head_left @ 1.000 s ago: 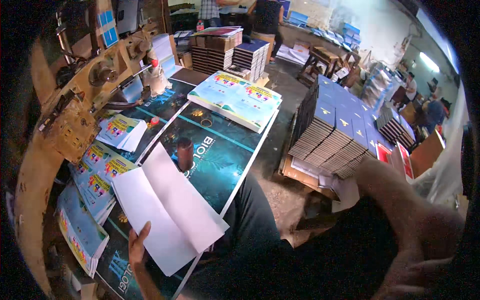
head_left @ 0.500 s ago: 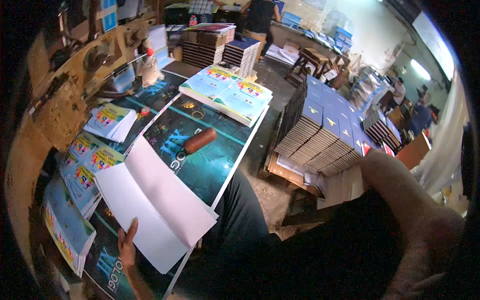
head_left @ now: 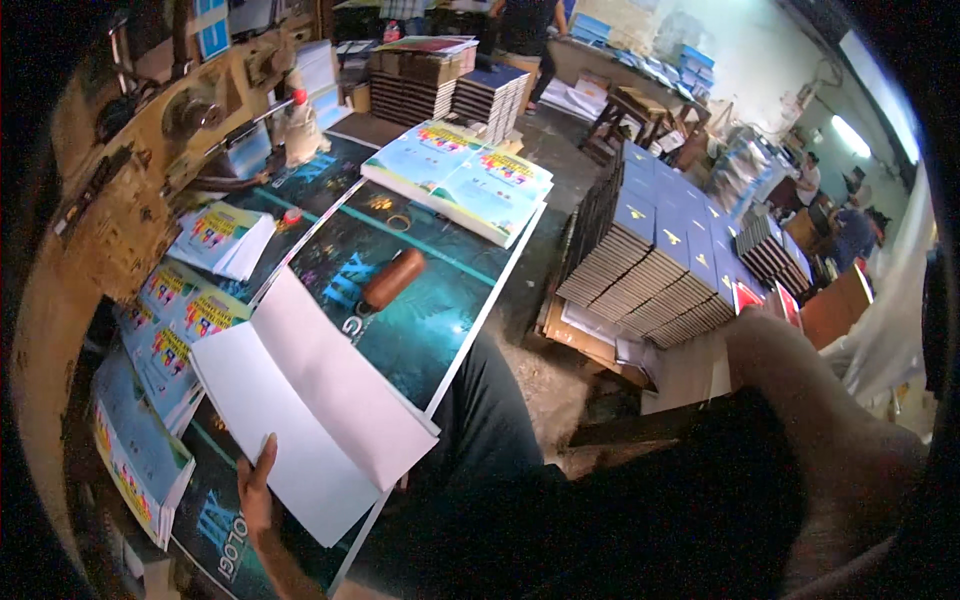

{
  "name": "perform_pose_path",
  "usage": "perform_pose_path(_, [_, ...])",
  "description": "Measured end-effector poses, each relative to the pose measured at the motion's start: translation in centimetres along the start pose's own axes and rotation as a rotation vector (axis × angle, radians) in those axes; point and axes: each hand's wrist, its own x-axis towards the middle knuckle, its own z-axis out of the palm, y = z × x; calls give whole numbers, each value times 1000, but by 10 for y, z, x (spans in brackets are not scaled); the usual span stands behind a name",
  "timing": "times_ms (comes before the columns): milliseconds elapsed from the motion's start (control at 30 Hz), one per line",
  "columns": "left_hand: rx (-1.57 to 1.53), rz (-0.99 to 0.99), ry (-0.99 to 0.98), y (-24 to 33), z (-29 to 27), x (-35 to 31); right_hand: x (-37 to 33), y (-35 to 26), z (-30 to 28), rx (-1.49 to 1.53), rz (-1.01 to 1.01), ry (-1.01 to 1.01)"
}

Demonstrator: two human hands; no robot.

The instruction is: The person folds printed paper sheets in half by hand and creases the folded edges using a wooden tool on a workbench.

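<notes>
My left hand (head_left: 258, 500) grips the lower left edge of an opened white paper booklet (head_left: 300, 430), its thumb lying over the blank page. A crease runs down the middle of the booklet and its far half tilts up. Under it is a table covered with dark teal printed sheets (head_left: 410, 345). Beyond the booklet a smooth brown rounded block (head_left: 394, 280) lies on these sheets, close to a thin tan ring (head_left: 398, 222). My right hand does not show. A bare bent limb (head_left: 800, 390) comes out of dark cloth at the right, with no fingers visible on it.
Colourful booklets (head_left: 185, 325) lie along the table's left side. A thick stack of light-blue printed covers (head_left: 460, 185) sits at its far end. Right of the table stand piles of blue books (head_left: 650, 250). Worn machine parts (head_left: 115, 225) border the left. Other people (head_left: 525, 35) are farther back.
The whole view has shifted slightly. My left hand still holds the booklet in nearly the same place, and the booklet keeps its open, creased shape.
</notes>
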Motion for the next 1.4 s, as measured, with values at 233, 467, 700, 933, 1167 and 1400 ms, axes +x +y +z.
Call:
perform_pose_path(233, [123, 78, -21, -26, -31, 15, 0, -9, -6, 15, 12, -21])
perform_pose_path(467, [141, 108, 74, 25, 6, -20, 2, -7, -6, 59, -8, -18])
perform_pose_path(700, [-149, 77, -4, -9, -9, 1, -2, -8, -7, 59, 3, -24])
perform_pose_path(933, [204, -48, 114, 9, 7, -1, 4, -5, -9, 60, 32, -51])
perform_pose_path(1167, [98, 12, 93, 13, 3, -10, 6, 8, -1, 78, -13, -18])
perform_pose_path(1400, [34, 113, -13, 19, 6, -12, 3, 22, 3, 85, -30, 0])
